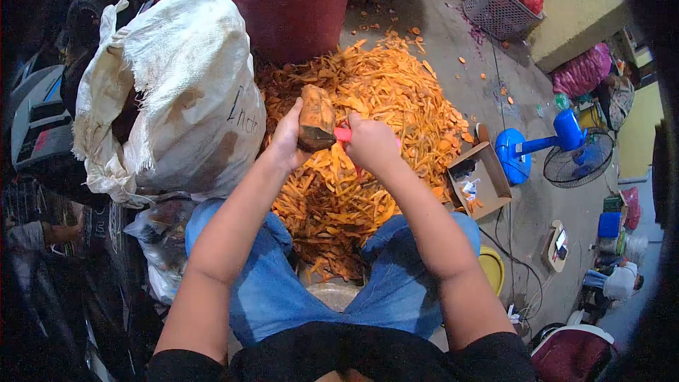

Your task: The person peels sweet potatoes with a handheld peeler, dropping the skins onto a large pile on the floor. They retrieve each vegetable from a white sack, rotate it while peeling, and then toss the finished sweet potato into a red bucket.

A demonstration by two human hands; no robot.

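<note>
A thick, partly peeled orange root point(316, 114) with brown skin at its lower end is in my left hand point(288, 138), gripped from the left side. Close to its right side, my right hand point(371, 143) is closed around a red-handled tool point(343, 134); the working end of the tool is too small to make out. Both hands are above a large heap of orange peelings point(396, 92), which spreads on the floor in front of my knees.
A white woven sack point(191, 78) stands left of the heap, a big red tub point(283, 7) behind it. To the right are an open cardboard box point(488, 177), a blue fan point(520, 152) and cables. A grey basket point(495, 7) stands back right; a person point(621, 281) is far right.
</note>
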